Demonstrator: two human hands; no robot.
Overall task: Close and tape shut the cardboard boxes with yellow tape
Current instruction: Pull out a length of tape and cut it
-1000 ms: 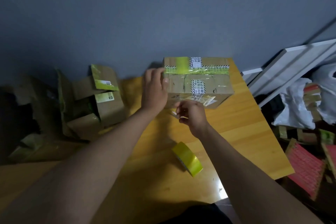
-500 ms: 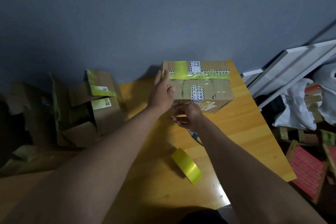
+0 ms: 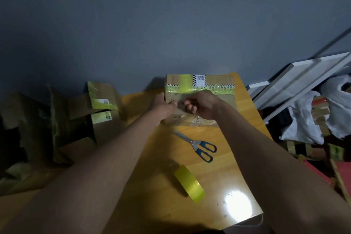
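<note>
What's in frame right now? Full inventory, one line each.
cardboard box: 1, brown with yellow tape bands, far end of table
tape roll: 1, yellow, on table, near side
scissors: 1, blue handles, on table between box and roll
table: 1, yellow wood
open boxes: several, brown with yellow-green tape, left of table
white panels: leaning, right
white bag: right, on clutter
left hand: on box's left side
right hand: fingers curled at box top; grip unclear
</note>
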